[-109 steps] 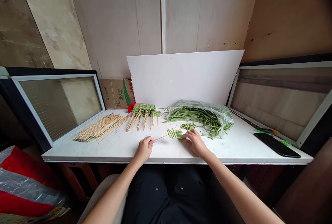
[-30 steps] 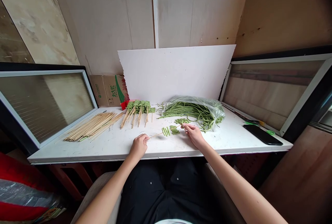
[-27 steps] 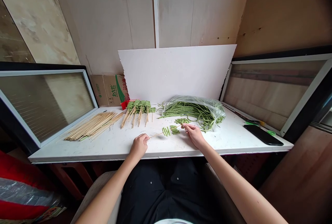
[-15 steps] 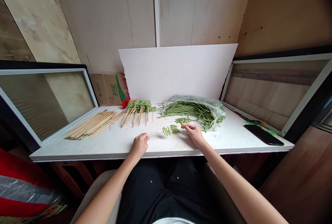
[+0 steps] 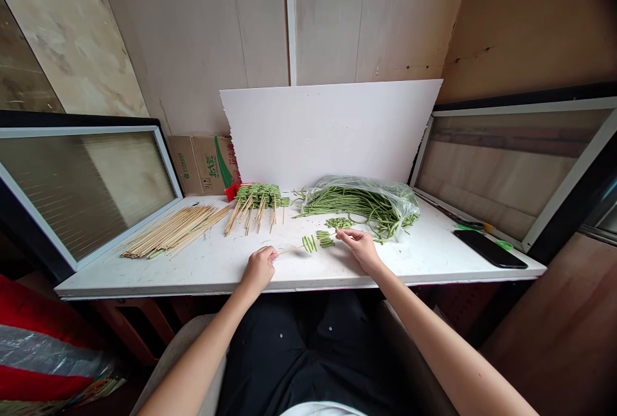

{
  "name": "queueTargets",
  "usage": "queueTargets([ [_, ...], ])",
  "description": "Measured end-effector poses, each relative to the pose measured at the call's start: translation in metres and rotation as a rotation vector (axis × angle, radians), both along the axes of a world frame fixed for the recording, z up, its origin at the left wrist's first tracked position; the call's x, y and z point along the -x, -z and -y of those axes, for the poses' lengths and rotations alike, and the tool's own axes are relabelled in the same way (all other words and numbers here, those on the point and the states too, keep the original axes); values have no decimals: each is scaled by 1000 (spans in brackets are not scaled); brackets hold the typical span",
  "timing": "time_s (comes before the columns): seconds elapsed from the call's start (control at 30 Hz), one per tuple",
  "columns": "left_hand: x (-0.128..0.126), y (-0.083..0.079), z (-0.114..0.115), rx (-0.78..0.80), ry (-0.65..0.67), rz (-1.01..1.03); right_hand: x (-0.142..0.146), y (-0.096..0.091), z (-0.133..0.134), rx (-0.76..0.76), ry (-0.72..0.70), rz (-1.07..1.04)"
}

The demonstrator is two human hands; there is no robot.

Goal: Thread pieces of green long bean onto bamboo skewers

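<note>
My left hand (image 5: 259, 267) rests on the white table (image 5: 216, 268) and pinches the near end of a bamboo skewer (image 5: 292, 249). Short green bean pieces (image 5: 309, 243) are threaded on that skewer. My right hand (image 5: 359, 247) is closed in a pinch at the skewer's far tip, beside more cut bean pieces (image 5: 325, 239). A small heap of cut beans (image 5: 338, 223) lies just beyond my right fingers. What the right fingertips grip is too small to make out.
A clear bag of long green beans (image 5: 366, 202) lies behind my right hand. Finished bean skewers (image 5: 258, 200) and a pile of bare bamboo skewers (image 5: 173, 231) lie to the left. A black phone (image 5: 489, 249) sits at the right, a cardboard box (image 5: 205, 164) at the back left.
The bean pieces now sit a little further left along the skewer than 3.6 s ago. My right hand has moved toward the skewer's tip. The camera has shifted slightly.
</note>
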State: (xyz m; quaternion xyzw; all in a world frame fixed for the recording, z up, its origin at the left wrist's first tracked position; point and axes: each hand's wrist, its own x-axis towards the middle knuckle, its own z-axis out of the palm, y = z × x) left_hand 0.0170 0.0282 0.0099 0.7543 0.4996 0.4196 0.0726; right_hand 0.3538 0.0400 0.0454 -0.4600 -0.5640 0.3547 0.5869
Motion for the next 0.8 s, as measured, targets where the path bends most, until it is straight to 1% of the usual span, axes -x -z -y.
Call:
queueTargets([
  [0.1, 0, -1, -1, -1, 10, 29, 1, 1, -1, 19, -38, -26],
  [0.27, -1, -3, -3, 2, 10, 87, 1, 5, -7, 96, -77, -194],
  [0.33, -1, -3, -2, 2, 5, 94, 0, 6, -8, 109, -96, -229],
  [0.57, -1, -5, 0, 5, 14, 81, -1, 9, -9, 98, -58, -183],
  [0.67, 0, -4, 0, -2, 25, 72, 1, 6, -7, 86, -49, -120],
  [0.8, 1, -2, -1, 1, 22, 69, 6, -1, -3, 62, -42, -107],
])
